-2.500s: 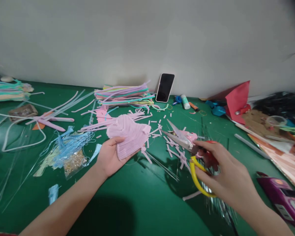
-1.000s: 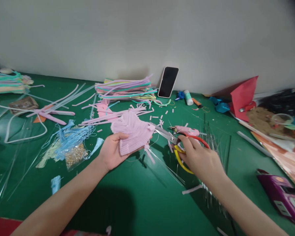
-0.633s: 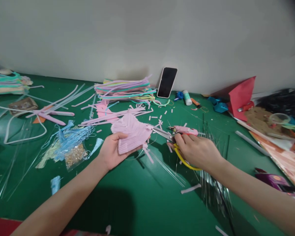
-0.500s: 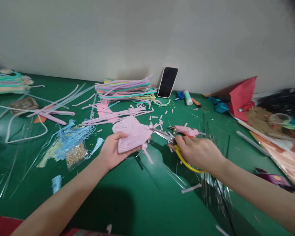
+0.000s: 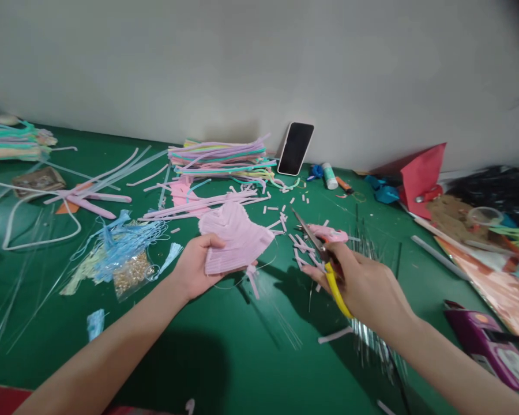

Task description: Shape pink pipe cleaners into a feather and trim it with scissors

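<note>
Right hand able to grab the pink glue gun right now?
Probably not: the right hand is taken up by the yellow-handled scissors. The pink glue gun lies close, just beyond the hand and partly hidden, so distance doesn't look like the problem.

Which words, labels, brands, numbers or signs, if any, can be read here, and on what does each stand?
None can be read.
Scissors: no readable lettering.
White-and-green tube: any print is too small to read.
Purple device: any markings are too blurred to read.
Phone: nothing readable shows on it.
</note>
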`<state>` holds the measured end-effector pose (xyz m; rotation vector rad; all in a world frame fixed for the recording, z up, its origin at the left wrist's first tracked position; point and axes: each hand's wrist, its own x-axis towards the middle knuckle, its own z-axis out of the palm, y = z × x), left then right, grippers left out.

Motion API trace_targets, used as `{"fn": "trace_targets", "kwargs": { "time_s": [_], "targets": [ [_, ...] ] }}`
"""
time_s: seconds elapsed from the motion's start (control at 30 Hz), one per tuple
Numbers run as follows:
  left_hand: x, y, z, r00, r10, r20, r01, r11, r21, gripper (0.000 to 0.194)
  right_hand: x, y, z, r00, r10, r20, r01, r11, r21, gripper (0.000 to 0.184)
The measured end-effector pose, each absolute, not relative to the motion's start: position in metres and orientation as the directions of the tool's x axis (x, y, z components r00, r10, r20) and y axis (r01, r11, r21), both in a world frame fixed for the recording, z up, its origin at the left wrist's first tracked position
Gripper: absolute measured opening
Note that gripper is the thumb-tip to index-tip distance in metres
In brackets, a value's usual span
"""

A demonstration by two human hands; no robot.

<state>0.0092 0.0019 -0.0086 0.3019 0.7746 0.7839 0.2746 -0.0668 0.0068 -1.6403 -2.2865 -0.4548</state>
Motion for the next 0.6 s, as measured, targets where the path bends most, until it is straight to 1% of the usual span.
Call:
{"fn": "trace_targets", "kwargs": {
  "time_s": [0.1,0.17,0.2,0.27,0.37,0.4,0.43,0.47,0.53,0.57,0.6],
  "targets": [
    [0.009,0.002,-0.007,0.467,0.746,-0.475,-0.548,0.665,0.506,0.072,0.272,-0.071,0.006,-0.250,0.897,0.365,0.946,0.306,-0.105,0.065],
    [0.009,0.001,-0.006,0.473,0.751,-0.461,-0.561,0.660,0.499,0.070,0.272,-0.074,0.005,-0.253,0.911,0.326,0.930,0.322,-0.179,0.076],
    [0.008,0.001,-0.007,0.473,0.753,-0.457,-0.566,0.657,0.498,0.069,0.272,-0.075,0.004,-0.259,0.911,0.322,0.925,0.330,-0.191,0.081],
    [0.008,0.001,-0.008,0.464,0.761,-0.454,-0.575,0.648,0.499,0.063,0.273,-0.077,0.003,-0.278,0.898,0.341,0.922,0.349,-0.168,0.090],
    [0.008,0.002,-0.008,0.433,0.765,-0.477,-0.582,0.641,0.500,0.053,0.275,-0.079,0.003,-0.275,0.888,0.370,0.933,0.339,-0.119,0.093],
    [0.008,0.002,-0.007,0.419,0.764,-0.492,-0.583,0.641,0.499,0.049,0.276,-0.080,0.005,-0.238,0.899,0.366,0.942,0.306,-0.138,0.090],
    [0.008,0.002,-0.007,0.404,0.763,-0.505,-0.585,0.640,0.499,0.047,0.276,-0.082,0.007,-0.173,0.920,0.350,0.951,0.249,-0.185,0.085],
    [0.009,0.002,-0.006,0.391,0.765,-0.511,-0.590,0.635,0.499,0.045,0.275,-0.084,0.009,-0.083,0.945,0.317,0.952,0.170,-0.256,0.076],
    [0.010,0.001,-0.003,0.371,0.780,-0.503,-0.608,0.614,0.504,0.045,0.270,-0.093,0.014,0.117,0.968,0.224,0.899,-0.007,-0.437,0.058],
    [0.012,0.001,-0.002,0.360,0.792,-0.493,-0.620,0.598,0.508,0.047,0.266,-0.099,0.016,0.194,0.964,0.182,0.851,-0.073,-0.520,0.052],
    [0.013,0.000,-0.002,0.346,0.808,-0.477,-0.635,0.576,0.514,0.048,0.261,-0.106,0.016,0.237,0.960,0.152,0.797,-0.102,-0.595,0.048]
  ]
}}
